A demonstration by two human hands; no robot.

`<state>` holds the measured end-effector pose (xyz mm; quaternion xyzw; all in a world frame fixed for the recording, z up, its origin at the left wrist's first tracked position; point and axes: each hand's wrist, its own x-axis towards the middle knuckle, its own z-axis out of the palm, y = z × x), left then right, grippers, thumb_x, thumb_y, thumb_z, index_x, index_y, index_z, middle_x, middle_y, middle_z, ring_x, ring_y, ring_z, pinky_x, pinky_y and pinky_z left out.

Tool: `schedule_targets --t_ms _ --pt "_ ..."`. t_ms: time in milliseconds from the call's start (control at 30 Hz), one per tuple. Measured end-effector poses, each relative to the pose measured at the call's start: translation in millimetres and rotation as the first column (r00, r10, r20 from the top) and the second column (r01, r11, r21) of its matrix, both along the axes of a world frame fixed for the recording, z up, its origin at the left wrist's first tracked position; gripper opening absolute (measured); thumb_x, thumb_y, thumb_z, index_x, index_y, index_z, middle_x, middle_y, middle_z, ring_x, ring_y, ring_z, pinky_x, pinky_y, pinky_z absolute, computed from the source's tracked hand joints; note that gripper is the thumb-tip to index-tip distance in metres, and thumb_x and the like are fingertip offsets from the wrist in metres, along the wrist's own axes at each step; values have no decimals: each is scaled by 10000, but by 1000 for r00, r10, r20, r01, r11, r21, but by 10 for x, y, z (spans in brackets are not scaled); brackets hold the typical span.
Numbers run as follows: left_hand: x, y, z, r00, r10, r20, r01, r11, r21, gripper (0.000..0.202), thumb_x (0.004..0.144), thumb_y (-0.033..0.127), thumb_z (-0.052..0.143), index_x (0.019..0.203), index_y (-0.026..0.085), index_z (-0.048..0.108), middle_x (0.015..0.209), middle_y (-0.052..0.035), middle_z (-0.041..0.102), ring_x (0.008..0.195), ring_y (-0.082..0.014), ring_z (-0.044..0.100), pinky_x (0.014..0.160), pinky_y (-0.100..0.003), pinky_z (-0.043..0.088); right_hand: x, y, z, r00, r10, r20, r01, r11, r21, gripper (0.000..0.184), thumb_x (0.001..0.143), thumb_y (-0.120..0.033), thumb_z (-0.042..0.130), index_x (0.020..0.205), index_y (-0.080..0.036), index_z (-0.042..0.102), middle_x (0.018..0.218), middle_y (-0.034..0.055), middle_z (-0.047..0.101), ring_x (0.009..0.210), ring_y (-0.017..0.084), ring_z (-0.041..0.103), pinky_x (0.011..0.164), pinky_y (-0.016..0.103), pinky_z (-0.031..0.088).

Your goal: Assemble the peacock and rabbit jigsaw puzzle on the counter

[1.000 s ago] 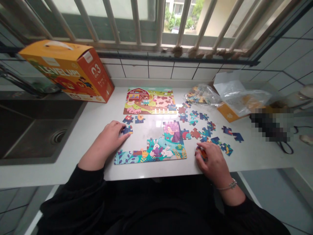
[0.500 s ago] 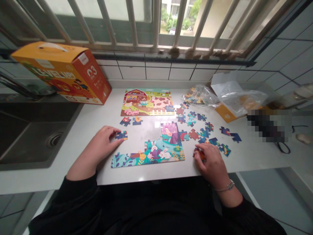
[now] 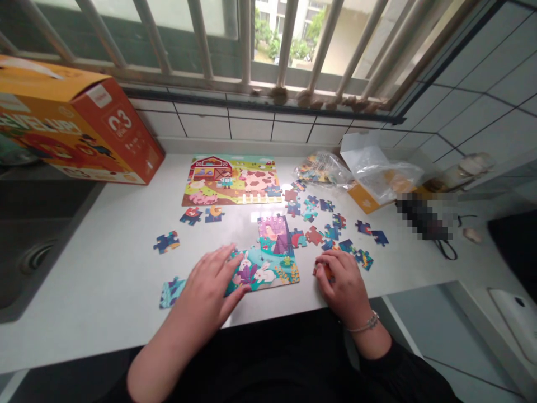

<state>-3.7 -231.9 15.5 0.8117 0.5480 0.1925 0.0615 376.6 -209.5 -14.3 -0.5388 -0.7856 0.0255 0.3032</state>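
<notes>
My left hand [image 3: 213, 280] lies with fingers stretched over the partly joined rabbit puzzle [image 3: 268, 260], hiding part of its lower row. Past my wrist, the row's teal leafy end [image 3: 170, 292] shows. Over to the right, my right hand [image 3: 342, 280] has its fingers closed on an orange-red puzzle piece [image 3: 322, 270], mostly covered by them. A dark blue puzzle piece [image 3: 166, 242] lies alone at the left. Near the farm puzzle are a red-and-blue piece [image 3: 192, 215] and a blue piece with an orange shape [image 3: 215, 214]. Several loose pieces [image 3: 331, 231] spread right of the rabbit puzzle.
The finished farm puzzle [image 3: 230, 180] lies at the back. A clear bag of pieces [image 3: 323, 169] sits beside an opened box [image 3: 364, 196]. An orange carton [image 3: 113, 134] stands at the left by the sink [image 3: 42, 235]. A blurred dark object [image 3: 425, 215] lies at the right.
My left hand has let go of the dark blue piece at the left and moved right onto the rabbit puzzle. My right hand stays closed on its piece. The view has shifted right.
</notes>
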Motion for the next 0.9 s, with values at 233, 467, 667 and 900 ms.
schedule_targets --t_ms 233,467,667,900 --pt "552 -51 -243 982 -163 -95 165 986 14 499 1092 481 620 1538 256 641 1721 -177 522 1529 -426 552 1252 -711 447 -13 -4 11 997 -25 74 28 999 -36 205 1059 -278 632 1236 -238 727 1341 138 710 1288 335 638 1129 568 516" --pt "521 -50 -237 990 -128 -66 130 991 36 372 1121 404 559 1448 303 705 1670 -111 595 1473 -346 616 1274 -640 451 -118 62 77 945 121 305 -62 979 -196 483 1126 -356 538 1608 -348 574 1817 51 386 1689 361 302 1358 754 67" --pt "415 -31 -229 990 -122 -77 124 992 30 367 1121 422 563 1438 317 714 1652 -99 616 1452 -348 640 1267 -660 461 -237 150 94 931 203 305 -107 947 -304 597 1125 -376 523 1714 -312 458 1791 66 423 1671 360 362 1362 761 70" --pt "344 -4 -228 985 -157 -67 159 986 41 387 1130 433 536 1454 318 713 1676 -101 594 1472 -350 635 1267 -650 469 -164 130 98 947 177 269 -90 947 -308 598 1125 -406 541 1712 -326 463 1779 69 444 1661 353 384 1367 737 109"
